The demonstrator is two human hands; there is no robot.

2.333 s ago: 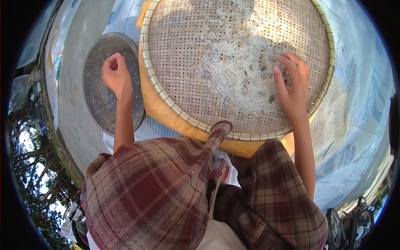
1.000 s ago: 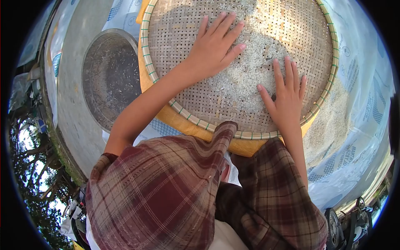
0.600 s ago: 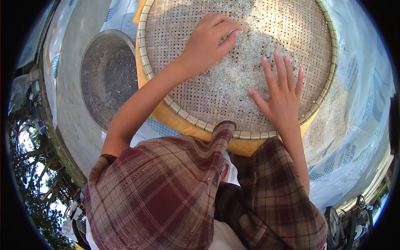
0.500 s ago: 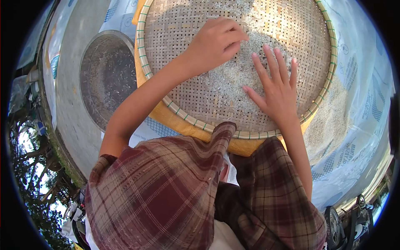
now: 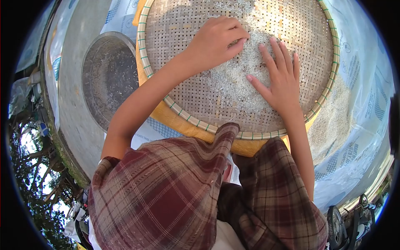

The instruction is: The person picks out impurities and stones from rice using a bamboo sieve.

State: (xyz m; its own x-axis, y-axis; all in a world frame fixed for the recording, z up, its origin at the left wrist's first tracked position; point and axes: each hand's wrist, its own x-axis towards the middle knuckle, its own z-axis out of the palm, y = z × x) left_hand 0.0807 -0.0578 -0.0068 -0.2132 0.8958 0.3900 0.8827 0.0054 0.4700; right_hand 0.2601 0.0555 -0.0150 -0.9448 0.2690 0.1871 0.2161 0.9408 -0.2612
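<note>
A round woven bamboo tray [image 5: 175, 25] with a green-stitched rim lies in front of me. Loose rice grains [image 5: 237, 81] spread over its middle. My left hand [image 5: 218, 43] is over the tray, thumb and fingertips pinched together at the edge of the rice. Whatever is between those fingertips is too small to make out. Spread flat on the right side of the rice is my right hand [image 5: 283, 85], its fingers apart and holding nothing.
A grey metal basin [image 5: 110, 79] with scattered grains stands left of the tray. Yellow material [image 5: 187, 127] shows beneath the tray. On the right, more grain [image 5: 333, 125] lies on printed plastic sheeting [image 5: 362, 137]. Part of a motorbike [image 5: 350, 225] is at lower right.
My right hand has slid slightly up and to the right on the rice. The thumb and fingers of my left hand have drawn closer together. The view has shifted slightly.
</note>
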